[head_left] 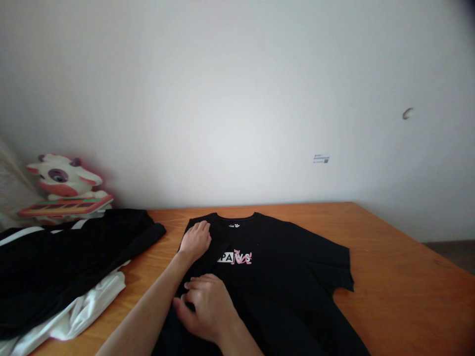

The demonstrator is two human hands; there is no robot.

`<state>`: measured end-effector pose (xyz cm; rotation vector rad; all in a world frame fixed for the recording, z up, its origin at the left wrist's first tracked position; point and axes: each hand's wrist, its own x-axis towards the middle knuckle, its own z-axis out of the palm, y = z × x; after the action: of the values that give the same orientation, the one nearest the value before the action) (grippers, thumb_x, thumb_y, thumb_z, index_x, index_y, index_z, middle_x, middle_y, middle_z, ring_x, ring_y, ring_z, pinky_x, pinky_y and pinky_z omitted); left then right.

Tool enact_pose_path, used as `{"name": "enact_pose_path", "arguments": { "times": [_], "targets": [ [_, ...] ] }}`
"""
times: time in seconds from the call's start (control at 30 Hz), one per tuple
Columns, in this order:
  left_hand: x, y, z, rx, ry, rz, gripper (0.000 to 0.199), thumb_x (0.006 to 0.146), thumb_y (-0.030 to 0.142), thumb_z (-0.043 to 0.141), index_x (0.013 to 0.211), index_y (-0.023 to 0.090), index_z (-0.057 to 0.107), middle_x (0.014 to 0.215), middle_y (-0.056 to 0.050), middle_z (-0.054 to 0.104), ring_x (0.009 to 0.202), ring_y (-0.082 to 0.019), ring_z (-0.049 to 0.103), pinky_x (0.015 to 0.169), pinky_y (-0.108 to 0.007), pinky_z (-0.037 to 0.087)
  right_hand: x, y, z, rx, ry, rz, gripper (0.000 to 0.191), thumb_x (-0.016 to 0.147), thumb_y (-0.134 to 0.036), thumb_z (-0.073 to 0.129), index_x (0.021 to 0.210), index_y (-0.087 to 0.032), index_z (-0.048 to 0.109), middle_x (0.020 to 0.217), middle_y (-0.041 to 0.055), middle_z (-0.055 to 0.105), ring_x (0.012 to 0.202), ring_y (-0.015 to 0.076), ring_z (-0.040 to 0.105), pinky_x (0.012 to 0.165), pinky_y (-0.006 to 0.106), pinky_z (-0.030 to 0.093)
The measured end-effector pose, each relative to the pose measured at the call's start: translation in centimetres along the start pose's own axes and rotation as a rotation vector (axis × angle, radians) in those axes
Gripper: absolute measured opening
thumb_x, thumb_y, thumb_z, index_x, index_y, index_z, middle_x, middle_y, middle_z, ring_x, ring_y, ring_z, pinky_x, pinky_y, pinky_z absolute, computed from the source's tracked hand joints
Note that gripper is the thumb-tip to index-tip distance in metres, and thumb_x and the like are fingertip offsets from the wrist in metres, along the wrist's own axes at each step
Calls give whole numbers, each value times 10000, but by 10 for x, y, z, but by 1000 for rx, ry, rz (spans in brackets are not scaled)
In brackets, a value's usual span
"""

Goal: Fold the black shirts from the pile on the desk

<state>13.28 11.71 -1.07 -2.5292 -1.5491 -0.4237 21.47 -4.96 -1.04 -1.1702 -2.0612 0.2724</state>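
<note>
A black short-sleeved T-shirt lies front up, its neckline toward the wall and its chest bearing white lettering and a pink cartoon figure. The shirt's left side is folded inward, partly covering the print; its right sleeve is spread out. My left hand rests on the folded edge near the left shoulder, fingers lying on the cloth. Closer to me, my right hand touches the same folded side, with its fingers bent and thumb apart from them. The shirt's lower hem is out of view.
A wooden table carries the shirt and ends at a white wall. To the left lie a black garment with white stripes and a white cloth. Behind them stands a cow-shaped toy keyboard.
</note>
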Motion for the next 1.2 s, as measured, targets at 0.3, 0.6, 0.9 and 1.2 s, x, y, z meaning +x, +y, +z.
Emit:
{"name": "enact_pose_path", "arguments": {
  "times": [0.3,0.6,0.9,1.2],
  "targets": [
    [-19,14,14,-12,-68,-151,670,964,536,424,1443,71,477,1556,-237,432,1461,-372,375,1183,-539,292,0,-1,-23,614,310,318,659,1059,-524,228,703,-245,706,674,8,702,647,146,670,666,258,489],
    [-37,28,-6,-122,8,96,368,962,180,395,1201,168,676,1261,-132,689,1166,-270,643,1041,-429,494,8,31,-9,875,839,708,489,967,-654,359,968,-228,600,754,-16,587,606,147,537,587,282,458],
    [-95,46,-8,18,-104,15,523,1003,400,385,1468,204,521,1581,-166,415,1478,-416,324,1142,-664,297,7,32,-8,947,849,664,460,958,-638,395,956,-220,588,746,-31,561,611,137,487,606,282,436],
    [-85,17,-25,-347,-170,-14,469,1022,435,361,1370,258,620,1504,-73,540,1437,-280,441,1192,-520,327,8,35,-9,965,842,646,487,925,-669,433,839,-220,602,672,-37,558,564,128,473,563,270,398]
  ]
}}
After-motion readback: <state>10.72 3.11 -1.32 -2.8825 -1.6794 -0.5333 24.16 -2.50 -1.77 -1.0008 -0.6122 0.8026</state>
